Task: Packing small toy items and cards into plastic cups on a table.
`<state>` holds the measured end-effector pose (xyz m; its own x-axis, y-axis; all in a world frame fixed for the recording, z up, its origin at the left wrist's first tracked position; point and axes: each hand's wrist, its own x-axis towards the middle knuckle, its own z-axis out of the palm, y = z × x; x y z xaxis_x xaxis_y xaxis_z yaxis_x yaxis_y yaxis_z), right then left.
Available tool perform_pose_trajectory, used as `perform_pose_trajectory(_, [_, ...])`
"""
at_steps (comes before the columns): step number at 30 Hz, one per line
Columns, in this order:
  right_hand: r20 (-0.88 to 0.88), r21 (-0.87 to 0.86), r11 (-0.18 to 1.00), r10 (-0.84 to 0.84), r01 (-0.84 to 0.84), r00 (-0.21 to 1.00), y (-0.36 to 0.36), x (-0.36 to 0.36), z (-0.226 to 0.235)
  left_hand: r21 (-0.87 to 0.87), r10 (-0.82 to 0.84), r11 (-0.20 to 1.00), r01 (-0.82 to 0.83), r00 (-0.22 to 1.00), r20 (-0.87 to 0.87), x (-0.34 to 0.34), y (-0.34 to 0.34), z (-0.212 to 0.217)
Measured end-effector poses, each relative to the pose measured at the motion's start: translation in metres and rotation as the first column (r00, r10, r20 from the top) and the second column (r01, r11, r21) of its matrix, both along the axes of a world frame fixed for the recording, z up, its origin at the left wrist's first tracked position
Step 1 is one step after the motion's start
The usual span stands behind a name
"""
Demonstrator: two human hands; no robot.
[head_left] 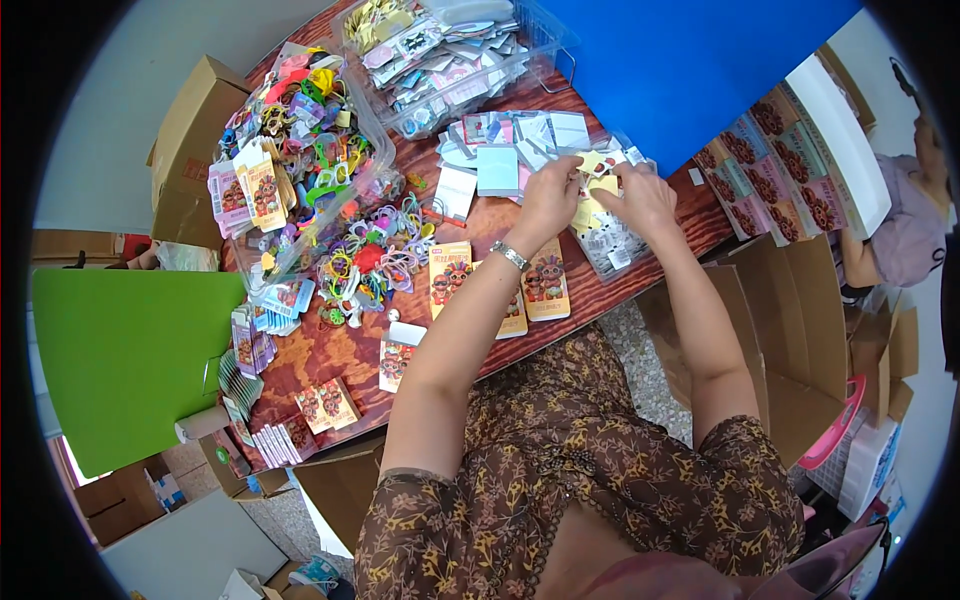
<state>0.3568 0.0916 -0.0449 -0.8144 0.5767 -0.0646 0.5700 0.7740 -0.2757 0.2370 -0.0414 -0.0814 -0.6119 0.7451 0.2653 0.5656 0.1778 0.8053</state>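
My left hand [548, 200] and my right hand [645, 197] meet over the far side of a dark wooden table [350, 355]. Between their fingertips they pinch a small yellow card piece [597, 186]. A metal watch sits on my left wrist. Right under the hands lies a clear bag of small white and yellow pieces [610, 245]. Flat printed cards [545, 285] with a cartoon figure lie just on the near side of my left wrist. White and pale blue sheets [497, 170] lie to the left of my hands.
A heap of colourful plastic rings and clips [340, 235] fills the table's left part. A clear bin of packets [440, 60] stands at the far edge. Blue board [680, 60] behind, green board [120, 350] at left, cardboard boxes [790, 340] right. Another person [905, 220] sits far right.
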Motion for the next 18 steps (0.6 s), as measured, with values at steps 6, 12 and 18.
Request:
perform_pose_trajectory(6, [-0.155,-0.197,0.979,-0.080,0.049,0.985,0.010,0.005,-0.006,-0.016,-0.019,1.000,0.020,0.999,0.051,0.003,0.002,-0.006])
perform_pose_trajectory(12, [-0.346,-0.541,0.840,-0.170,-0.048,0.923,0.029,0.026,0.006,0.028,-0.004,1.000,0.003,1.000,0.023,0.009,0.005,0.003])
perform_pose_trajectory(18, [-0.545,-0.690,0.681,-0.268,-0.244,0.795,0.018,0.023,0.015,0.195,-0.156,0.978,0.080,0.895,0.418,0.010,0.013,0.005])
